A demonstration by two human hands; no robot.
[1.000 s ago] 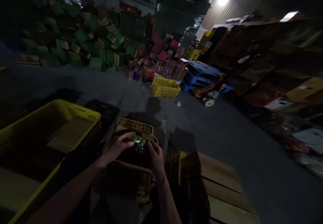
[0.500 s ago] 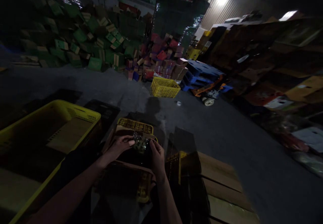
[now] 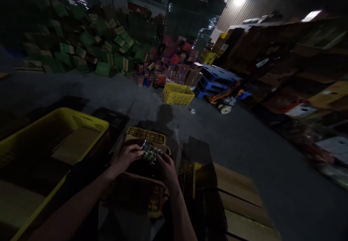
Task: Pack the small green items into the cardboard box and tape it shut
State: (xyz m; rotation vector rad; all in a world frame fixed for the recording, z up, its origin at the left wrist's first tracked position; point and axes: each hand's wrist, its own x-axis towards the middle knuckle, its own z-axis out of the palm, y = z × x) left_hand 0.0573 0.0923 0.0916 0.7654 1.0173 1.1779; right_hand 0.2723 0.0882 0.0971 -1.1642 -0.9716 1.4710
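Observation:
A small clear plastic pack (image 3: 150,152) with greenish round pieces inside hangs above an open cardboard box (image 3: 144,177); its exact contents are too dim to name. The fingers of my left hand (image 3: 129,158) pinch its left end. On its right end, the fingers of my right hand (image 3: 166,164) are closed. The box rests on a yellow crate (image 3: 154,201), and its dark inside hides whatever lies there. Just behind it shows the rim of another yellow crate (image 3: 146,134).
A large yellow crate (image 3: 104,125) stands at the left with cardboard in it. Closed cartons (image 3: 239,190) sit at my right. Farther off are a yellow basket (image 3: 178,95), blue pallets (image 3: 219,76), a pallet jack (image 3: 225,101) and a heap of green boxes (image 3: 102,69).
The plastic pack has turned its broad face more towards me and lies flatter between my hands. My right hand has shifted slightly left and down.

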